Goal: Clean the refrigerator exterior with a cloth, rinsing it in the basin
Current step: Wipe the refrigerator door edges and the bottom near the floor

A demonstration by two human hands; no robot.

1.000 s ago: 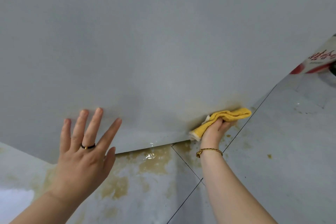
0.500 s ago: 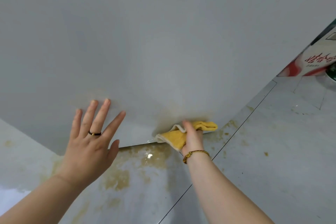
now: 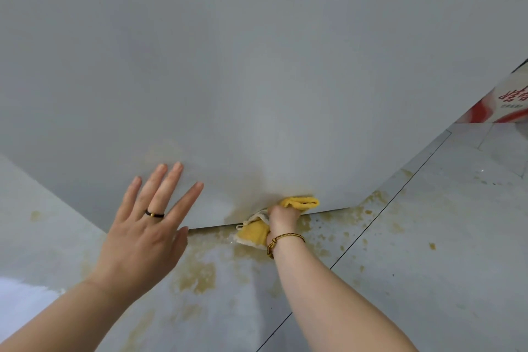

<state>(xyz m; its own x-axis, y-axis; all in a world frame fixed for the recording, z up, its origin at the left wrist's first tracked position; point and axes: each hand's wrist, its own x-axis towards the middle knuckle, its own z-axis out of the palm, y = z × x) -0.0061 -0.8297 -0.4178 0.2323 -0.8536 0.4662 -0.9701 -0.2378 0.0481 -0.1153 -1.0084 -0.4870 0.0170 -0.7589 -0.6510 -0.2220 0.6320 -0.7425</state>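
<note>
Yellow cloth [image 3: 300, 203] sits bunched at the bottom edge of the fridge [image 3: 257, 66], low in the middle of the frame. The right hand [image 3: 283, 216] has its fingers clenched round it, pressing it where the grey panel meets the floor [image 3: 428, 237]. The left hand [image 3: 145, 226], at lower left, lies flat on the panel with fingers spread and released, holding nothing.

From where I stand, the main worry is the cloth's loose end. It trails down off the panel onto the brown stains [image 3: 197, 274] pooled on the tiles. It may soak that grime up and drag it back across the panel, where a faint brown smear [image 3: 251, 194] already shows just above the cloth. The pale hem looks dirty too, so more wiping without a rinse would likely spread muck rather than lift it. No basin is in view.

The floor by the lower edge glints as if wet, so a foot or knee could slip there. The bracing palm may leave prints on the glossy panel or skid if water reaches it, and the ring [image 3: 154, 213] could scuff the finish.
</note>
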